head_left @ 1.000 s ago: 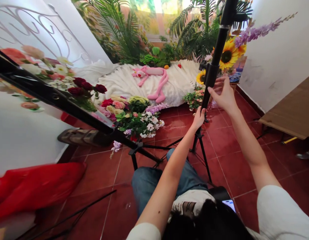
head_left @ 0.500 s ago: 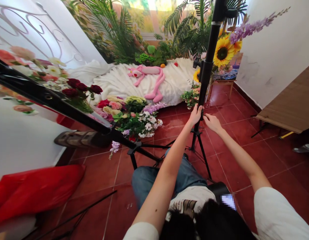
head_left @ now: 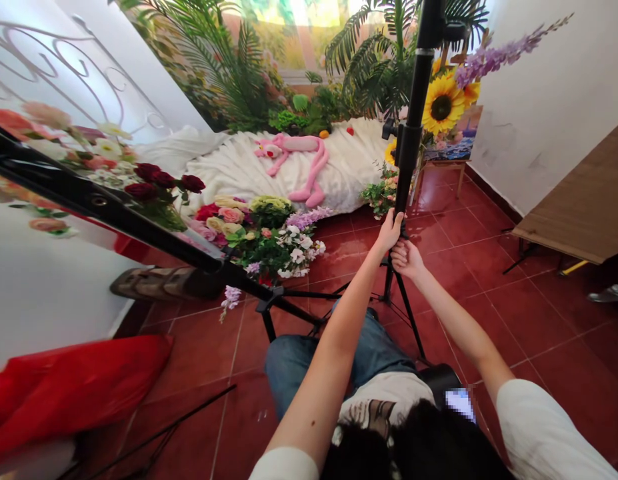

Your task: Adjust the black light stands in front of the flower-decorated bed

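A black light stand (head_left: 406, 167) rises in front of me, its tripod legs (head_left: 409, 313) spread on the floor. My left hand (head_left: 390, 230) is wrapped round its pole, just above the lower collar. Directly below, at the collar, my right hand (head_left: 407, 259) is closed with the palm side turned up and the fingers curled against the stand. Those fingers hide the part they grip, where a small knob showed earlier. Higher on the pole another knob (head_left: 389, 129) sticks out to the left.
A second black stand (head_left: 153, 227) slants across my left side. Bunches of artificial flowers (head_left: 273, 233) stand ahead, before a white cloth (head_left: 229, 160) bearing a pink plush toy (head_left: 309, 167). A red bag (head_left: 79, 387) lies at left, a brown board (head_left: 573, 207) at right.
My right hand has moved slightly down and left and has rolled from knuckles up to palm up at the collar. My left hand keeps its hold on the pole.
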`<state>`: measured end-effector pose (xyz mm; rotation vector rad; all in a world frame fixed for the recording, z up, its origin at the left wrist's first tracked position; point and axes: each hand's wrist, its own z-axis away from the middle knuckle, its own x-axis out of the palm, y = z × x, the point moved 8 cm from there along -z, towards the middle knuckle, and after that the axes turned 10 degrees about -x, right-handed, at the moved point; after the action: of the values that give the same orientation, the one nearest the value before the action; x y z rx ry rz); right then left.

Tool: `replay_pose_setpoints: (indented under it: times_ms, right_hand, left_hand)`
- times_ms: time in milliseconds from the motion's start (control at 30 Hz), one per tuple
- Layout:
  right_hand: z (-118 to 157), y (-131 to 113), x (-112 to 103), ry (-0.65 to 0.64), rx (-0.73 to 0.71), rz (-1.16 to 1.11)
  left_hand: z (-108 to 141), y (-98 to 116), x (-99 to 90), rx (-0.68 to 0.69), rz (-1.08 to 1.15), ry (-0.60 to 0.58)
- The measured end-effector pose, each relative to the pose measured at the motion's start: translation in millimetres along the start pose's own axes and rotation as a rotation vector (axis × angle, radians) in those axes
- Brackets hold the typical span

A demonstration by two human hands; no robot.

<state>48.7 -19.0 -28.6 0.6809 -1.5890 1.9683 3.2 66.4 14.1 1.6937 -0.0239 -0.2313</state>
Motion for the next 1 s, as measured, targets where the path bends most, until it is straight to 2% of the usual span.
replay_pose_setpoints:
  times_ms: [67,100,200,267,333,467,633,733,800,900,1000]
  right_hand:
    - [1,6,-9,0.052,0.021,0.081]
    - [1,4,-17,0.103,-0.021,0.158]
    - [4,-29,-36,0.243,-0.332,0.526]
    - [11,-58,-33,0.249,-0.558,0.851]
    - [17,-80,-20,0.199,-0.686,1.182]
    - [17,-100,6,0.084,-0.690,1.682]
    - [14,-103,23,-0.097,-0.664,1.892]
    - [9,-103,16,-0.091,-0.630,1.898]
    - [2,-101,6,-0.050,-0.594,1.779]
    - [-12,-78,-12,-0.070,-0.384,1.301]
    - [-18,-40,-13,-0.164,-0.165,0.701]
  left_hand:
    - [0,0,0.5,0.007,0.007,-0.009]
    - [0,-1,0.8,0.004,0.008,-0.013]
    - [0,-5,2.3,-0.029,0.007,-0.023]
    - [-1,-7,2.9,-0.041,0.006,-0.023]
    - [-2,-8,3.4,-0.036,0.008,-0.023]
    - [-2,-7,3.7,0.005,0.034,-0.030]
    - [-1,-5,2.6,-0.020,0.035,-0.030]
    - [-1,-3,2.9,-0.024,0.048,-0.045]
    - [-1,-2,2.7,-0.016,0.050,-0.047]
    - [-1,-2,2.5,0.000,0.042,-0.044]
    - [-1,-1,2.9,0.016,0.040,-0.048]
